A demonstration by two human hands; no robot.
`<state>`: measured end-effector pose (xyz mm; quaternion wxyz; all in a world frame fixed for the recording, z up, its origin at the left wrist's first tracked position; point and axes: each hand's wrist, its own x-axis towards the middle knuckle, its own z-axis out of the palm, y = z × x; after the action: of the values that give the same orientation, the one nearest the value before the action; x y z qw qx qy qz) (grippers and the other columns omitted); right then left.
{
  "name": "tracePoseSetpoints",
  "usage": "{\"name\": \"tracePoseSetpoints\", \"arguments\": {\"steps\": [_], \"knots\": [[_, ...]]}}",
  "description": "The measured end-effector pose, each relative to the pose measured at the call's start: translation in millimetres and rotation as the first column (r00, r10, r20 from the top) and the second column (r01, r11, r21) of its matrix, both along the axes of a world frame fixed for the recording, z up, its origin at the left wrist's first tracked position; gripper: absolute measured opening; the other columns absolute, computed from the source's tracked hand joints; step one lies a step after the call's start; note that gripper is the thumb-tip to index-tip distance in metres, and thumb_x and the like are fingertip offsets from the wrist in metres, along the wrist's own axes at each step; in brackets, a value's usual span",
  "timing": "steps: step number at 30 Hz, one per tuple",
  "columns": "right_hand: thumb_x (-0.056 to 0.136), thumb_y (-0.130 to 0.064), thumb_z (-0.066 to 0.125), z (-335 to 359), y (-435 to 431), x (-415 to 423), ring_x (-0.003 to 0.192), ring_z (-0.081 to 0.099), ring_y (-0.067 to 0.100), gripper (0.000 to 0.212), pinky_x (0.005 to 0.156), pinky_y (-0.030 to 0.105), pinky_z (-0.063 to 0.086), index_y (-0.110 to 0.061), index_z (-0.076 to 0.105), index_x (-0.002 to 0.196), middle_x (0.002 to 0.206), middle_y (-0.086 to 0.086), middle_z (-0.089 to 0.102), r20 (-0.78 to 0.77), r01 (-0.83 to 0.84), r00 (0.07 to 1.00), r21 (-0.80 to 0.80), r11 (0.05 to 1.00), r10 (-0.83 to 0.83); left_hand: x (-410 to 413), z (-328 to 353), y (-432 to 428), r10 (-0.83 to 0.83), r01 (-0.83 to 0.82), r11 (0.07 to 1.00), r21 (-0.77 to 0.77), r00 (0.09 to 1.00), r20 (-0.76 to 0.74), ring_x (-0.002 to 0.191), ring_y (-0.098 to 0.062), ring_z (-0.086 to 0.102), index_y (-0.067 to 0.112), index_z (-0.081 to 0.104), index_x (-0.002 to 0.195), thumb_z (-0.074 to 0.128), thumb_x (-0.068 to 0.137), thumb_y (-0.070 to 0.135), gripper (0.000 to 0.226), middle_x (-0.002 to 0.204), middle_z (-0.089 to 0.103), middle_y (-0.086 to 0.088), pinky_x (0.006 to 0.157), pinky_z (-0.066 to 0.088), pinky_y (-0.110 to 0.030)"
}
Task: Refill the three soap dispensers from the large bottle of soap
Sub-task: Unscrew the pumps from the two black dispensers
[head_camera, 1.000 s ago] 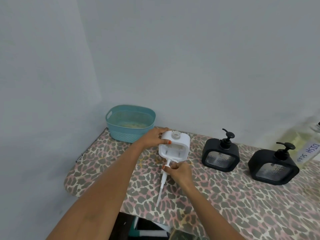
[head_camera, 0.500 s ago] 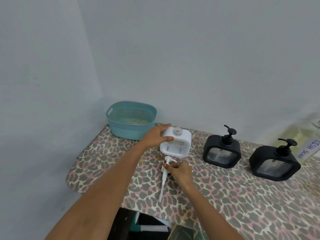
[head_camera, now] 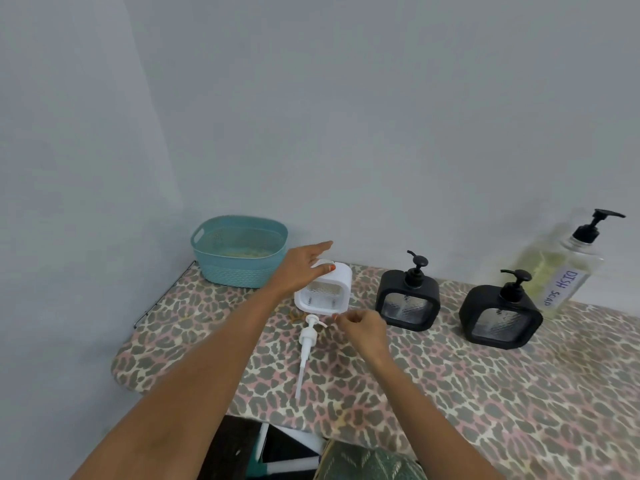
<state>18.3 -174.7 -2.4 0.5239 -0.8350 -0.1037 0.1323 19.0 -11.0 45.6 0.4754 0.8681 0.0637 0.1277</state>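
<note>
A white soap dispenser (head_camera: pixel 325 292) stands on the leopard-print board (head_camera: pixel 450 382) with its pump off. The white pump (head_camera: pixel 306 344) lies flat in front of it, tube pointing toward me. My left hand (head_camera: pixel 301 268) hovers at the dispenser's top left with fingers stretched out, holding nothing. My right hand (head_camera: pixel 363 329) sits just right of the pump, fingers loosely curled and empty. Two black dispensers (head_camera: pixel 408 299) (head_camera: pixel 500 315) stand to the right with pumps on. The large clear bottle (head_camera: pixel 561 268) labelled DISH SOAP stands at the far right against the wall.
A teal plastic basket (head_camera: pixel 239 252) sits at the board's back left corner by the wall. The board's rounded end (head_camera: pixel 121 368) drops off at the left, and its front edge lies close to my body. A wall runs along the back.
My right hand laid the pump on the board and let go of it. My left hand opened and lifted off the white dispenser. The view shifted right, showing the large bottle in full.
</note>
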Motion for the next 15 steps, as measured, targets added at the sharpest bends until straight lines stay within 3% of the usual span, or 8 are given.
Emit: {"name": "tracePoseSetpoints", "arguments": {"steps": [4,7,10,15], "knots": [[0.085,-0.019,0.064,24.2,-30.9,23.5,0.064,0.053,0.004,0.018,0.054,0.008,0.036,-0.002,0.067,0.091,0.079,0.002,0.063,0.153,0.081,0.984,0.059,0.995,-0.089,12.1,4.2,-27.0,-0.027,0.028,0.999,-0.017,0.998,0.054,0.120,-0.012,0.052,0.015,0.049,0.130,0.067,0.083,0.019,0.051,0.130,0.057,-0.006,0.094,0.039,-0.013],[0.084,-0.017,0.066,34.4,-55.0,42.8,0.072,0.055,0.008,0.019,0.063,0.009,0.039,-0.002,0.064,0.096,0.087,0.006,0.064,0.249,0.211,0.939,0.123,0.970,-0.236,25.4,3.2,-49.2,-0.065,0.066,0.998,-0.017,0.996,0.060,0.116,-0.016,0.055,0.012,0.051,0.128,0.069,0.081,0.017,0.051,0.126,0.059,-0.008,0.096,0.043,-0.021],[0.082,-0.016,0.068,36.1,-70.6,58.5,0.082,0.057,0.016,0.026,0.072,0.019,0.042,-0.001,0.061,0.101,0.095,0.011,0.063,0.308,0.281,0.898,0.150,0.948,-0.315,40.0,-4.3,-71.4,-0.119,0.119,0.993,-0.023,0.993,0.002,0.120,-0.016,0.051,0.014,0.048,0.130,0.072,0.078,0.016,0.058,0.130,0.055,-0.006,0.096,0.042,-0.023],[0.080,-0.023,0.071,31.3,-80.1,82.8,0.089,0.052,0.015,0.050,0.075,0.015,0.036,0.000,0.053,0.120,0.114,0.012,0.053,0.342,0.281,0.898,0.036,0.959,-0.276,59.4,-23.8,-94.0,-0.181,0.182,0.983,-0.006,0.973,-0.146,0.132,-0.016,0.037,0.017,0.038,0.137,0.076,0.073,0.020,0.074,0.143,0.040,-0.002,0.100,0.032,-0.024]]}}
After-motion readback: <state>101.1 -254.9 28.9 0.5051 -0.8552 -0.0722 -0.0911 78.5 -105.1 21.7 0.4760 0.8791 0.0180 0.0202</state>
